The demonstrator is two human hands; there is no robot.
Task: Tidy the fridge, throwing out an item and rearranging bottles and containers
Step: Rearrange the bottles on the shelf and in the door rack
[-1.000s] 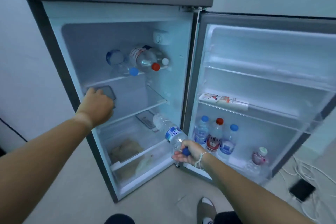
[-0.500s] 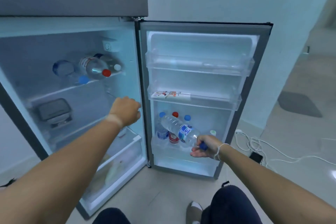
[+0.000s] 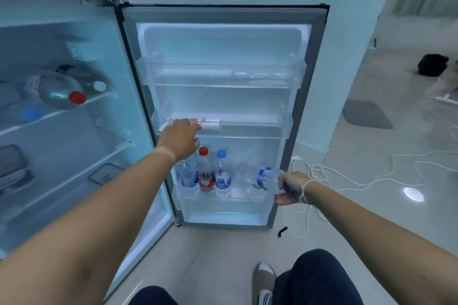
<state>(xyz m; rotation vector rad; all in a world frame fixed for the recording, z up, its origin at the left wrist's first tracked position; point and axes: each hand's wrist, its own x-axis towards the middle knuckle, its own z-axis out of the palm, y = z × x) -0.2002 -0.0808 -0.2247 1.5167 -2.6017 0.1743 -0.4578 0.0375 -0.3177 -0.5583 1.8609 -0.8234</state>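
The fridge door stands wide open in front of me, its three clear racks facing me, with the lit fridge compartment off to my left. In that compartment, bottles lie on their sides on the top glass shelf, a red cap and a white cap pointing outward.

The bottom door rack holds three bottles standing upright side by side: a blue-labelled one partly behind my left wrist, a red-capped bottle and a blue-capped bottle. To their right the rack has room.

My right hand is wrapped around the cap end of a clear water bottle with a blue label. The bottle lies tilted nearly flat, its base pointing left into the free space of the bottom rack, its neck in my closed fingers at the rack's right edge. A white string loops my right wrist.

My left hand reaches the middle door rack, fingers curled over its front lip, beside a long white carton lying flat there. I cannot tell whether those fingers grip anything.
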